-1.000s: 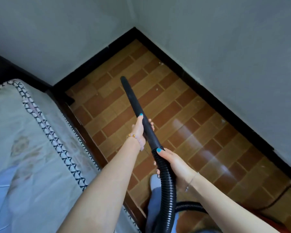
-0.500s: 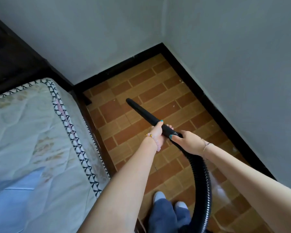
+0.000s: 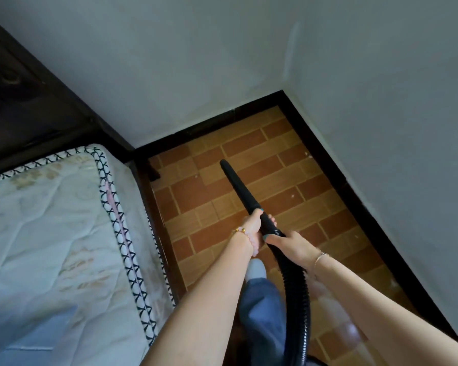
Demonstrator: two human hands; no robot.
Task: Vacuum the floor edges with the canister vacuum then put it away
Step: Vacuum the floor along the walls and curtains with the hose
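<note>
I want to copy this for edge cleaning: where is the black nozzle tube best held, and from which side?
Take the thick rear end of the black nozzle tube, where it meets the ribbed hose; the tapered tip points down at the floor and must stay free. Come from behind and above, as the left hand on the tube and right hand at the joint do.

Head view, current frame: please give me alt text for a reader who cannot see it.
A person's left hand grips a black vacuum wand and the right hand grips the ribbed hose just behind it. The wand's tip is aimed over brown tiled floor toward a wall corner edged with black baseboard. A bare mattress lies to the left.
</note>
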